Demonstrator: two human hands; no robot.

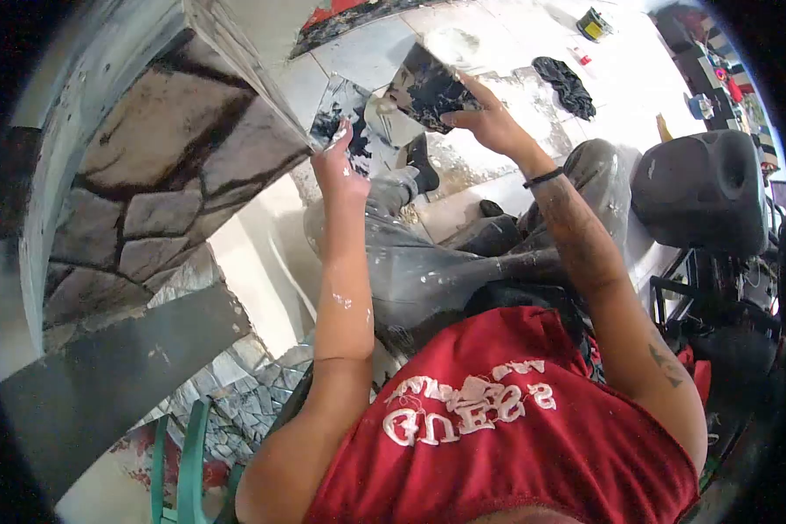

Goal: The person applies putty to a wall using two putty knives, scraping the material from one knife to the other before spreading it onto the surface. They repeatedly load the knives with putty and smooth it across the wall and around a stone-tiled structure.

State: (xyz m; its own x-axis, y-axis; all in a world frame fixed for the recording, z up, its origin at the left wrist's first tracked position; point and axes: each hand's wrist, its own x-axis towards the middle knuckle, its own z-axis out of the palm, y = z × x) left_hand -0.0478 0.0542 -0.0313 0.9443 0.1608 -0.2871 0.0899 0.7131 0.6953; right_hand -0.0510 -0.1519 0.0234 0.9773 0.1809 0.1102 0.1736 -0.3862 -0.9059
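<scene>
My right hand (495, 125) grips a dark flat plate (430, 87) by its edge, thumb on top. Black paste with whitish smears covers the plate. To its left, my left hand (341, 168), spotted with white, is closed with the thumb upward along a flat piece smeared black and white (358, 144). What kind of piece this is, I cannot make out. A greyish, shiny surface (389, 120) shows between the two pieces. Both hands are in front of my bent legs, whose grey trousers (428, 275) carry white spots.
A stone-patterned panel (162, 196) with a pale edge stands close on the left. At right is a black speaker (699, 192). Crumpled black plastic (566, 87), a round whitish patch (451, 45) and a dark yellow-labelled container (594, 26) are on the floor. A green chair (190, 463) stands lower left.
</scene>
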